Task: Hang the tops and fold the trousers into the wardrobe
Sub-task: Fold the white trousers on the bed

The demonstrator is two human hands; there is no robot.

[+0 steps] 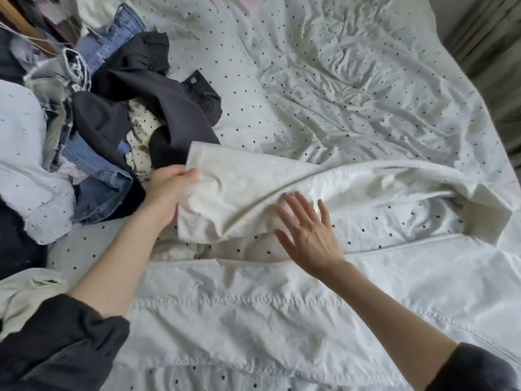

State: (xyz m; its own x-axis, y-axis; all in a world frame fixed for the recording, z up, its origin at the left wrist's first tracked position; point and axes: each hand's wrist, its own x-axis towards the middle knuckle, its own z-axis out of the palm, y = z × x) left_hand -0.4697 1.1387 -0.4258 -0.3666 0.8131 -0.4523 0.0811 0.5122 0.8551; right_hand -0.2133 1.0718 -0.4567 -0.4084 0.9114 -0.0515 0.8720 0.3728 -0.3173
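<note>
White trousers (253, 314) lie spread across the near side of the bed. One leg (248, 187) is lifted and doubled back leftwards. My left hand (169, 190) grips the end of that leg at its left edge. My right hand (307, 232) is flat with fingers spread, just under the lifted fold, above the lower trouser leg. Whether it touches the cloth I cannot tell.
A heap of clothes fills the left: blue jeans (98, 190), a dark garment (158, 108), a cream dotted top (141, 128). The rumpled white dotted bed sheet (338, 80) covers the rest. A curtain (493, 38) hangs at the right edge.
</note>
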